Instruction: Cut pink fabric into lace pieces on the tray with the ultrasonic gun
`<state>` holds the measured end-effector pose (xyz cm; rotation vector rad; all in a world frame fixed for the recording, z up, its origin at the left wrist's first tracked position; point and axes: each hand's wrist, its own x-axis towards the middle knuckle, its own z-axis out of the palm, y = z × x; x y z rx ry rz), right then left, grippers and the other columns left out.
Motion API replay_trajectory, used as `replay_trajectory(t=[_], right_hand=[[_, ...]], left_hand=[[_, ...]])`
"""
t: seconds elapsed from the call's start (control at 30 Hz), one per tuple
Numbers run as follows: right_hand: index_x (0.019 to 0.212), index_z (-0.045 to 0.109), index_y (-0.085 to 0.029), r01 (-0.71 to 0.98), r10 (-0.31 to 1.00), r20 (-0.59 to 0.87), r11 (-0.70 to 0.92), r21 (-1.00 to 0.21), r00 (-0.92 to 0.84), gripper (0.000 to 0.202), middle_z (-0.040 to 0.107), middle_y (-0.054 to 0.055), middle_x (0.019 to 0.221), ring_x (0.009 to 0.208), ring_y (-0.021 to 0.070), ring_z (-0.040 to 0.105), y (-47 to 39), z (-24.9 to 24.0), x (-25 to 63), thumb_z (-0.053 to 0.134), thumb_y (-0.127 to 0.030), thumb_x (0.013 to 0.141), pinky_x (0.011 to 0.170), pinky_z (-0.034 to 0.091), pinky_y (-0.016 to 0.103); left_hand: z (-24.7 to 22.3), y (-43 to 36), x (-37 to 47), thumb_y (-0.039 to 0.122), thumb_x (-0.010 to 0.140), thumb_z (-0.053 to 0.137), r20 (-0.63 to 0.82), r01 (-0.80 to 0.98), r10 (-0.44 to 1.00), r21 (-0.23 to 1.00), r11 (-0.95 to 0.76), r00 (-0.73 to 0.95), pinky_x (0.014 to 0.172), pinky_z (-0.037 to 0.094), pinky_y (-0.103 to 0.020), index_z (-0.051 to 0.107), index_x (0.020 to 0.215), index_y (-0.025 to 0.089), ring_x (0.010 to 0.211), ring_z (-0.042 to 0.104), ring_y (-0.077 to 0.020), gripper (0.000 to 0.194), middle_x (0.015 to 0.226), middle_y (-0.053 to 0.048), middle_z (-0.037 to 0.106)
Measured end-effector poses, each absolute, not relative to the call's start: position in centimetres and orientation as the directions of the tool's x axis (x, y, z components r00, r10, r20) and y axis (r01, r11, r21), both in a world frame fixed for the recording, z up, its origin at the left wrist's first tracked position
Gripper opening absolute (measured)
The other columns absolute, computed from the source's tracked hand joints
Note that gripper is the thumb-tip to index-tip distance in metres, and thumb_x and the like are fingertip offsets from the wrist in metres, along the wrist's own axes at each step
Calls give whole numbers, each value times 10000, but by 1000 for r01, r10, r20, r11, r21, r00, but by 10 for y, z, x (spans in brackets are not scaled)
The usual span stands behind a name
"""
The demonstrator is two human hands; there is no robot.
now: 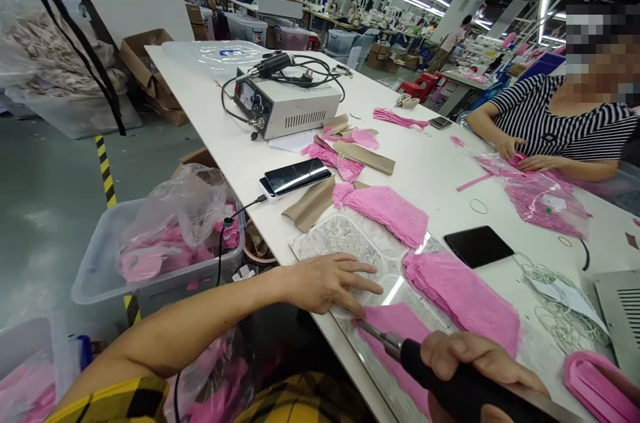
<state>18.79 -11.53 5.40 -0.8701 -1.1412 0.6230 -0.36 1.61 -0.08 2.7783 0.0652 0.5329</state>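
My left hand (325, 284) rests with fingers spread on a clear patterned board (345, 233) at the table's near edge. One fingertip is at the corner of a pink fabric piece (395, 326) lying on the board. A black-handled tool with a slim metal tip (440, 373), like a soldering iron, is gripped in my right hand (487, 366). Its tip points at that same corner, close to my left fingertip; whether it touches the cloth I cannot tell. Beyond lie two stacks of cut pink fabric (465, 299), (390, 209), partly on the board.
A grey power unit (300, 109) with cables stands at the back. Phones (297, 176), a black tablet-like device (479, 246), brown card strips (367, 155) and rubber bands (560, 306) lie about. Across the table a co-worker (560, 123) handles pink pieces. A plastic bin (100, 279) stands left.
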Motion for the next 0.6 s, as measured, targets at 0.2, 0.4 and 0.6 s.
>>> replay_trajectory(t=[0.2,0.4,0.6], right_hand=[[861,600,-206,48,744,499,536,-843,445,149,549,8,798,603,124,530,-112,52,189,640,-341,813,570,525,332],[867,599,-219,53,765,493,520,-852,415,160,551,2,772,591,127,529,-107,52,187,636,-368,821,584,516,335],[867,601,-220,61,755,513,538,-841,409,143,534,3,777,589,131,525,-105,53,183,622,-356,831,557,525,334]], left_hand=[[1,19,-6,-2,727,506,392,-36,136,401,-915,910,1106,348,-375,691,913,230,1383,367,-224,350,1369,-19,557],[2,18,-7,1,724,452,374,-38,117,383,-923,920,1113,335,-379,703,942,237,1405,328,-199,408,1391,4,536],[2,20,-7,36,753,471,397,-63,81,337,-939,914,1115,320,-392,696,948,228,1395,344,-220,353,1388,-11,541]])
